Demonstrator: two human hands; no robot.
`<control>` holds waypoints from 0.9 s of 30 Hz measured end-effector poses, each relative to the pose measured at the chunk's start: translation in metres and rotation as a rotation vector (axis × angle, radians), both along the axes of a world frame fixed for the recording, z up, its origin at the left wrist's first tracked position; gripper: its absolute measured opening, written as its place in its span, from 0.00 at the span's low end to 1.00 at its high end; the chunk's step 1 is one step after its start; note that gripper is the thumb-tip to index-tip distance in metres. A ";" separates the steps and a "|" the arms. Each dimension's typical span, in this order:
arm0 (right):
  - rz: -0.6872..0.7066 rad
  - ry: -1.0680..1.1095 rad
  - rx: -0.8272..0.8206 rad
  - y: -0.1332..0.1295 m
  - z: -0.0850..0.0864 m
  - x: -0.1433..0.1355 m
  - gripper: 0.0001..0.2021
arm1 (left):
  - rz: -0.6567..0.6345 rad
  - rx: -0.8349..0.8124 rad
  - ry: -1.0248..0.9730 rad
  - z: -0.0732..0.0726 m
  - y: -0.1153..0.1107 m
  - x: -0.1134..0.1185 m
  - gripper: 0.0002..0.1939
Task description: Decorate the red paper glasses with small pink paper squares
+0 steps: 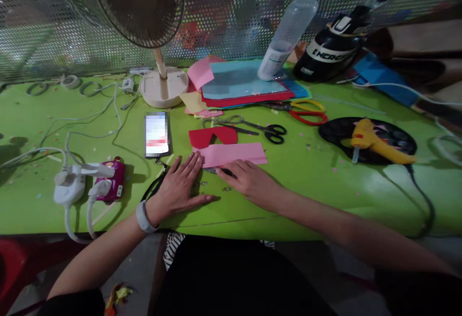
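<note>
Now the spread left hand (181, 182) touches rectangular pink paper (234, 153); the right hand (250, 181) grips a slim tool (229, 173).

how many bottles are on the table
2: a clear bottle by the right end of the light-blue sheet, and a black bottle just right of it.

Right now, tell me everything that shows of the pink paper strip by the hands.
The pink paper strip is plain, matt and roughly rectangular, longer from side to side, lying on the green table. A faint line near its lower edge may be a fold. Fingertips of the left hand rest at its left end; the right hand, holding a dark-handled tool, is at its near edge. Red paper lies just beyond; whether they touch is unclear.
</note>
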State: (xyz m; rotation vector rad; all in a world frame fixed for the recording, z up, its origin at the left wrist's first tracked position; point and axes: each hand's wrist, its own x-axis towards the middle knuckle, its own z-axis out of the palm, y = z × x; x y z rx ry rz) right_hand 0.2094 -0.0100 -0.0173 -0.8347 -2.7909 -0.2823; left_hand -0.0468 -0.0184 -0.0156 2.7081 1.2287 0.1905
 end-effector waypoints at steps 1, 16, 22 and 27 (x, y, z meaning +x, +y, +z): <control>0.009 -0.003 -0.006 0.001 0.000 0.000 0.19 | 0.000 -0.003 -0.003 0.001 0.000 0.000 0.52; 0.168 0.036 -0.117 -0.008 0.001 0.022 0.21 | 0.017 -0.120 -0.098 0.015 0.008 -0.004 0.43; -0.095 0.187 -0.166 -0.004 0.008 0.080 0.26 | 0.113 -0.123 -0.126 0.020 0.017 -0.009 0.30; -0.434 0.192 -0.100 0.024 0.000 0.119 0.19 | 0.147 -0.076 -0.156 0.022 0.028 -0.008 0.14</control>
